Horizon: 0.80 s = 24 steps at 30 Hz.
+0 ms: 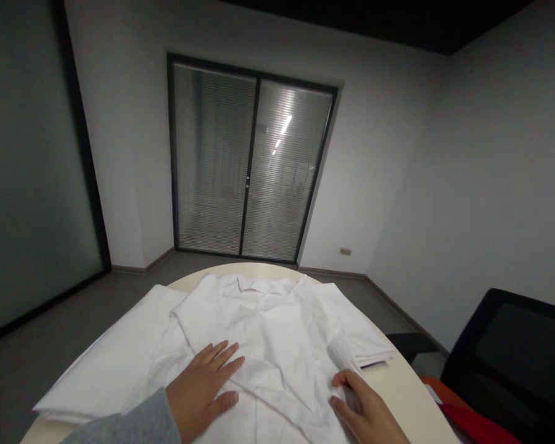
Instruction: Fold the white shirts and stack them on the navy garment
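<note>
A white shirt [263,333] lies spread over the round table, its collar at the far side. One sleeve is folded across its front on the left, and the cloth is creased. My left hand [206,388] rests flat on the shirt's left front, fingers spread. At the shirt's right edge is my right hand [358,404], fingers curved and touching the cloth. A gap shows between its thumb and forefinger, with nothing gripped there that I can see.
More folded white cloth lies under the shirt, at the left [115,354] and at the right [356,327]. The pale table's rim [425,401] curves around it. A black mesh chair [513,351] with red and orange items stands at the right. Beyond the table is a glazed double door [250,160].
</note>
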Each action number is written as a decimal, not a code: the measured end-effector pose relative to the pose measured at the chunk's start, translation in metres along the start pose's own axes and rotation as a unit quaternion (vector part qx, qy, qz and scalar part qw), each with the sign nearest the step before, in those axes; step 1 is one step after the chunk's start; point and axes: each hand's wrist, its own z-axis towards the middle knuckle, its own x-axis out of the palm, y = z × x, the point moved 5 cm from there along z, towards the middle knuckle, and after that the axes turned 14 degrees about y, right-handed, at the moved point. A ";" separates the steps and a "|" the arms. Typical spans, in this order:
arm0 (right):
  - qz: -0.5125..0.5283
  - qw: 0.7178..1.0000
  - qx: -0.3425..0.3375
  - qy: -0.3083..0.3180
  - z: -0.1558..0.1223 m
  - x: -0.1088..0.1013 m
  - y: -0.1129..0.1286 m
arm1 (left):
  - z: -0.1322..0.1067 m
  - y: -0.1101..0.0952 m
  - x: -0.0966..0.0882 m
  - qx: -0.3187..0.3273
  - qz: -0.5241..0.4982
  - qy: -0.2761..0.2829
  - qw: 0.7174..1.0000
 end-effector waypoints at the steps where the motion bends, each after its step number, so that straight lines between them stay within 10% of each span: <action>1: 0.004 1.000 -0.004 0.002 0.000 0.000 0.000 | 0.000 0.000 0.000 -0.001 0.000 0.002 1.000; 11: 0.044 0.990 -0.054 -0.120 -0.003 -0.018 0.014 | 0.000 0.003 0.004 0.007 0.001 -0.014 1.000; 24: -0.019 1.000 0.001 -0.022 -0.001 0.001 0.004 | 0.001 0.003 0.002 0.004 -0.005 0.010 1.000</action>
